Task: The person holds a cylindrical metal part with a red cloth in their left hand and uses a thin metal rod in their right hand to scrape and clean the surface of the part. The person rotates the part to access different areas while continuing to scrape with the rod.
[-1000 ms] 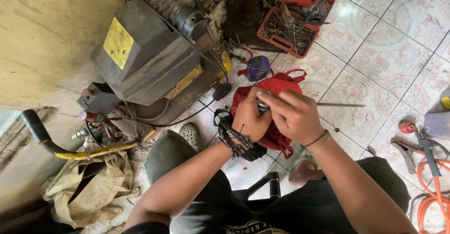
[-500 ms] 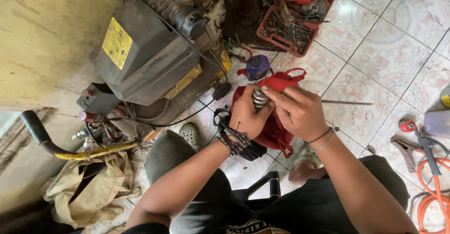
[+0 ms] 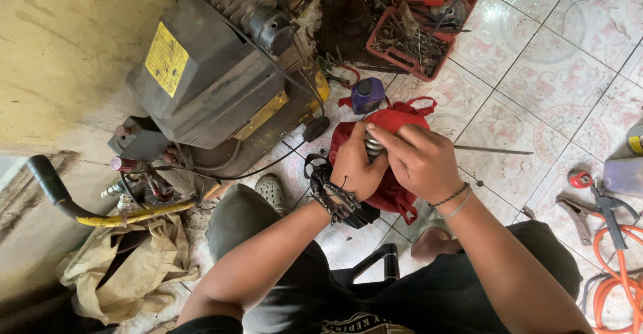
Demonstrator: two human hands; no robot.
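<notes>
Both of my hands meet over a red cloth bag (image 3: 402, 121) on the tiled floor. My left hand (image 3: 355, 167), with dark bead bracelets on its wrist, is closed around a small ribbed metal part (image 3: 372, 146) that looks like a coil spring. The fingers of my right hand (image 3: 415, 160) press on the top of the same part and cover most of it. A purple bottle (image 3: 368, 94) stands just beyond the bag.
A dirty air compressor (image 3: 214, 79) fills the left. A red tray of tools and bits (image 3: 414, 43) sits at the top. A thin metal rod (image 3: 492, 150) lies right of my hands. Pliers (image 3: 606, 208) and an orange hose (image 3: 619, 274) lie at right, a tan rag (image 3: 127, 267) at left.
My right-hand fingers shifted over the ribbed metal part, uncovering it briefly and then closing back over its top. My left hand kept its grip in place.
</notes>
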